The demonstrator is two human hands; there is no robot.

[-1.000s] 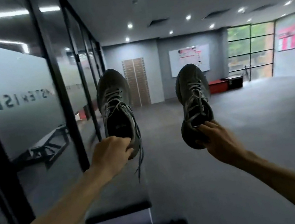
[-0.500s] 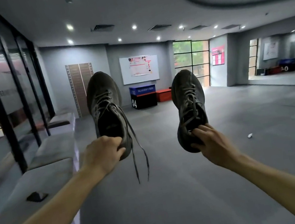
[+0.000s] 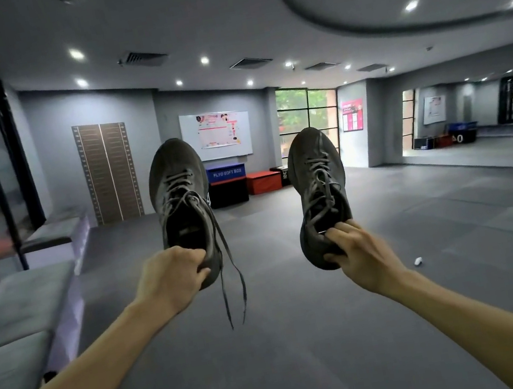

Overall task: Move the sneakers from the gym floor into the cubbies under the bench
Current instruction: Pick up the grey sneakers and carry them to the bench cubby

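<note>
Up close, the left hand [image 3: 173, 274] grips the heel of one grey sneaker [image 3: 181, 204]; the right hand [image 3: 357, 252] grips the second sneaker [image 3: 319, 190], both in the air. Left of them runs the grey bench [image 3: 21, 304]; the view has swung rightward since. Beyond them stand two plyo boxes [image 3: 227, 182].

Gym floor [image 3: 308, 339] (w/ plyo boxes [image 3: 227, 184])
</note>
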